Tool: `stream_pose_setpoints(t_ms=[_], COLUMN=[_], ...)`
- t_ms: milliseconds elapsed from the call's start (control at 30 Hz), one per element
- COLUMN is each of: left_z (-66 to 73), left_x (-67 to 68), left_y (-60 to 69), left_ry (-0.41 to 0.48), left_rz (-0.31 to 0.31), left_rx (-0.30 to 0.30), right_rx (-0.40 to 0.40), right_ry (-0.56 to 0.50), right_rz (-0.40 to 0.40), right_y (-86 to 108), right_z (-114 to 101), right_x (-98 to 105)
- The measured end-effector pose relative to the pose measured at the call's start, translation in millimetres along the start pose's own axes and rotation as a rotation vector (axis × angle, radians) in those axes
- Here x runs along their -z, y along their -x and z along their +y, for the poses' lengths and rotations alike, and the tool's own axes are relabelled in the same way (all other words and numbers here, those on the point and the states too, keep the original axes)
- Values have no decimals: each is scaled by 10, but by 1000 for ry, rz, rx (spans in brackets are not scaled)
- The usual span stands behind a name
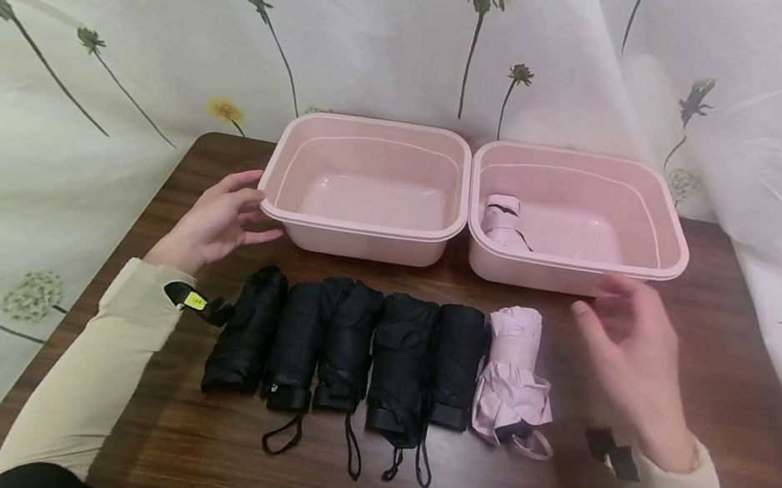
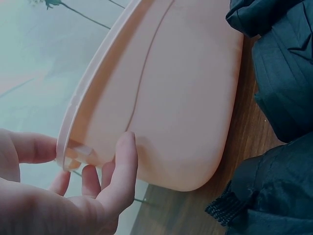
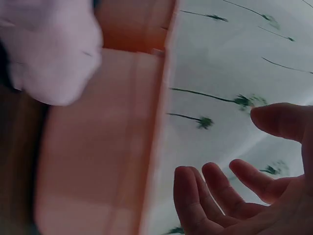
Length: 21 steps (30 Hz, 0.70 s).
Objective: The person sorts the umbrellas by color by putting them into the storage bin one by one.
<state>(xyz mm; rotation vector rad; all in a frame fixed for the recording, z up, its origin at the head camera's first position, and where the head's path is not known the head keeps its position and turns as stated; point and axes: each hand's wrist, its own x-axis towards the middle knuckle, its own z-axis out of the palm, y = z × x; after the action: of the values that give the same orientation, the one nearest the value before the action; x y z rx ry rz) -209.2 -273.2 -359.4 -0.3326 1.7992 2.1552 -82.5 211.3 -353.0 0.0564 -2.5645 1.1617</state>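
My left hand (image 1: 215, 222) touches the left end of the left pink bin (image 1: 361, 244), its fingers at the rim; the left wrist view shows the fingers (image 2: 128, 166) by the bin's end (image 2: 181, 98). My right hand (image 1: 633, 348), fingers spread and holding nothing, is at the front right of the right bin (image 1: 545, 276); whether it touches is unclear. Inside that bin lies a folded pink umbrella (image 1: 504, 223). In front stand out several folded black umbrellas (image 1: 345, 347) in a row, with a pink umbrella (image 1: 513, 363) at the right end.
Both bins stand side by side at the back of the brown wooden table (image 1: 213, 470). Behind them hangs a pale cloth (image 1: 392, 33) with a flower print. Wrist loops from several umbrellas extend toward the front edge.
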Motion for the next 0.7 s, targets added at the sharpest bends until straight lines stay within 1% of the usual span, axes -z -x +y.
stream_pose_setpoints(t_ms=[67, 133, 233, 333, 500, 567, 700], left_z=[2, 1, -3, -11, -17, -18, -17], left_x=[-4, -8, -12, -10, -2, 2, 1], left_y=[3, 5, 6, 3, 2, 4, 7], left_ry=[2, 3, 2, 1, 1, 2, 5], left_rz=[1, 2, 4, 7, 7, 7, 6], left_rx=[-1, -1, -3, -3, -2, -1, -1], right_rx=[-10, -27, -39, -66, -163, -189, -197], right_ry=[28, 33, 51, 75, 138, 165, 205], right_rz=[-72, -139, -208, -275, -400, -440, -483], right_y=[51, 103, 185, 266, 372, 402, 450], right_z=[69, 141, 242, 302, 293, 271, 236], right_x=[-102, -210, -363, -466, -542, -558, -584])
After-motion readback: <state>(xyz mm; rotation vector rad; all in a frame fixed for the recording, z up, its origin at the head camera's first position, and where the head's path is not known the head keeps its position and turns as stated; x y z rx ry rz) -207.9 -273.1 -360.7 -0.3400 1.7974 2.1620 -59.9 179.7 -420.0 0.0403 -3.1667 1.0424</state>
